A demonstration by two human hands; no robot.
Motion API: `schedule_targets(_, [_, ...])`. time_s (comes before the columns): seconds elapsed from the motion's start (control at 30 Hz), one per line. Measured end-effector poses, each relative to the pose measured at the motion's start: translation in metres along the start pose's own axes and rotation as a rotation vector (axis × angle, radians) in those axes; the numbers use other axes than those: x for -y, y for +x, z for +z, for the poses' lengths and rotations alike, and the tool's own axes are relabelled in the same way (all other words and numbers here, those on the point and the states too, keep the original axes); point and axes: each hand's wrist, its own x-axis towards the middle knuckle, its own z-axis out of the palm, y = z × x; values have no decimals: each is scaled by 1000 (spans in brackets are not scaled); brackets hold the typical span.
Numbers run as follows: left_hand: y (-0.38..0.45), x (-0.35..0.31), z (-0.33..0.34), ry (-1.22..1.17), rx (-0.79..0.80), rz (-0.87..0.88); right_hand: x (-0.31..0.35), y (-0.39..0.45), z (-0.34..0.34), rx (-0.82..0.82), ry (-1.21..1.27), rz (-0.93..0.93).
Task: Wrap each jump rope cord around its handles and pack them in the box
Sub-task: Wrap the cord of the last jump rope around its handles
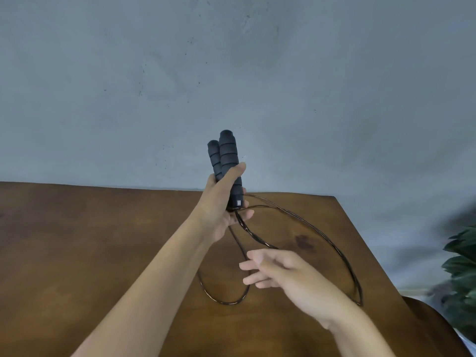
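Gripping two ribbed foam handles [228,161], the left hand [221,207] dangles thin glossy cord [334,243]; right hand [288,276] hovers loose-fingered.

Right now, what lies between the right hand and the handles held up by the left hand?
In the head view, only the black cord runs from the handles in the left hand toward the right hand, above bare table.

Two bare, sleeveless forearms [144,274], no jewellery

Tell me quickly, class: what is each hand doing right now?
Left hand: grips the two jump rope handles together, upright.
Right hand: open, fingers extended beside the cord, holding nothing.
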Motion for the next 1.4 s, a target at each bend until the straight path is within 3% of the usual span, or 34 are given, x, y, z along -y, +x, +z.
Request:
schedule_targets(0.1, [-2,2,3,-5,17,7,16,-10,-15,-58,65,-66])
schedule_targets(0.27, [-10,11,13,98,67,38,37,-5,-29,-508,95,-186])
schedule_targets(0.33, [-15,16,19,201,102,44,46,3,-35,-592,101,-223])
schedule_targets(0.6, [-40,33,37,620,320,94,57,14,-50,-473,100,-163])
schedule_targets(0.77, [-47,31,30,386,424,-15,45,13,-67,-462,246,-181])
schedule_targets(0.9, [-52,30,24,366,464,11,39,9,-79,-399,333,-192])
schedule_targets(1.2, [-60,35,25,439,380,125,29,3,-86,-258,474,-207])
schedule_targets(1.4, [-60,33,28,475,319,182,33,6,-75,-307,465,-247])
